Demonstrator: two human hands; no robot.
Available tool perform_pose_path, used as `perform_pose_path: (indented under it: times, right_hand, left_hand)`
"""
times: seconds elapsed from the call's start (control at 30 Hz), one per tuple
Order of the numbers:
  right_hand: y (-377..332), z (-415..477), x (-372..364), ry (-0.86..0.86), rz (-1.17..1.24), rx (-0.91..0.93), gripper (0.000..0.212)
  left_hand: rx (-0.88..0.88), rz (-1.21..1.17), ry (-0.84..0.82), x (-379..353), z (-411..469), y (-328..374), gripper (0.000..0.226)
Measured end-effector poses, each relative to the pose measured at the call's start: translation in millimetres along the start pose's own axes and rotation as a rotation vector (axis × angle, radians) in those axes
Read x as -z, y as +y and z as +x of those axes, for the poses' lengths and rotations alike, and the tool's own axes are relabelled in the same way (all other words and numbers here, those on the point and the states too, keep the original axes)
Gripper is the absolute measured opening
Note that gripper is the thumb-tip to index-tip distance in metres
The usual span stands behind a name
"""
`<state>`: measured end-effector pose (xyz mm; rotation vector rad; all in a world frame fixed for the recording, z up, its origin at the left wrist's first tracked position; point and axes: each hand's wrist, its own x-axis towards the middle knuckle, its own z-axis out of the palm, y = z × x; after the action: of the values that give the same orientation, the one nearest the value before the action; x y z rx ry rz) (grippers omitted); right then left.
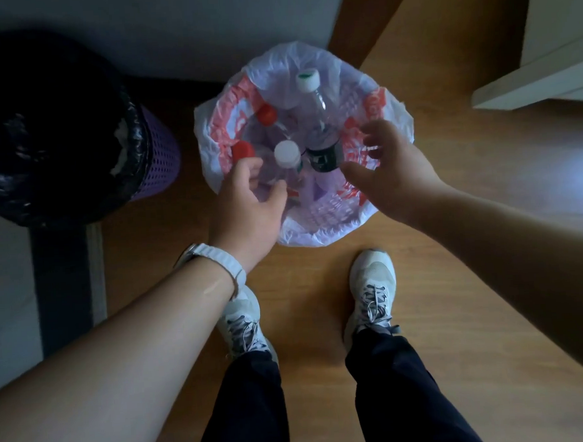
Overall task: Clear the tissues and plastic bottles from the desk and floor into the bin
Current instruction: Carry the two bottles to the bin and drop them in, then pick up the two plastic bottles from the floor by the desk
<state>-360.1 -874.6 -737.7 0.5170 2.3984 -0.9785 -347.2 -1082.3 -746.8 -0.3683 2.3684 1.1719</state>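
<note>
A bin lined with a white and red plastic bag (pixel 331 225) stands on the wooden floor in front of my feet. Several clear plastic bottles stand inside it, two with red caps (pixel 267 114) and one with a white and green cap (pixel 308 79). My left hand (pixel 249 206) grips a clear bottle with a white cap (pixel 286 155) at the bin's near left side. A bottle with a dark label (pixel 324 156) stands beside it. My right hand (pixel 392 168) hovers over the bin's right rim with fingers spread, holding nothing.
A purple mesh bin with a black liner (pixel 151 153) stands to the left, holding some white tissue. A white wall runs behind both bins, and pale furniture (pixel 545 72) sits at the upper right. My two shoes stand close below the bin.
</note>
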Motion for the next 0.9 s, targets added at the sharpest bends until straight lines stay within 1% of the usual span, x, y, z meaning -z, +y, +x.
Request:
perform_pose_path:
  times: [0.1, 0.17, 0.3, 0.47, 0.6, 0.7, 0.9]
  right_hand:
    - [-12.5, -15.5, 21.4, -0.001, -0.053, 0.002, 0.055]
    - [-25.9, -28.0, 38.8, 0.013, -0.080, 0.036, 0.052]
    - [-58.2, -56.7, 77.1, 0.052, -0.159, 0.174, 0.048]
    - [-107.2, -96.2, 127.2, 0.111, -0.374, 0.338, 0.046]
    - [-143.2, -135.5, 160.6, 0.170, -0.496, 0.419, 0.043]
    - [-172.0, -176.5, 185.3, 0.204, -0.558, 0.420, 0.041]
    - [-220.2, -271.8, 228.8, 0.328, -0.568, 0.416, 0.042]
  left_hand:
    - [-0.152, 0.160, -0.012, 24.6, -14.5, 15.4, 0.040]
    - [-0.269, 0.249, -0.030, 44.3, -22.2, 29.3, 0.043]
    - [-0.420, 0.406, -0.071, 85.4, -34.1, 69.0, 0.053]
    - [-0.565, 0.554, -0.013, 133.3, -58.7, 131.3, 0.053]
    - [-0.626, 0.569, 0.037, 169.6, -84.8, 175.1, 0.047]
    - [-0.673, 0.586, 0.067, 199.5, -111.5, 205.8, 0.042]
    - [-0.860, 0.662, 0.086, 259.3, -170.8, 259.6, 0.041]
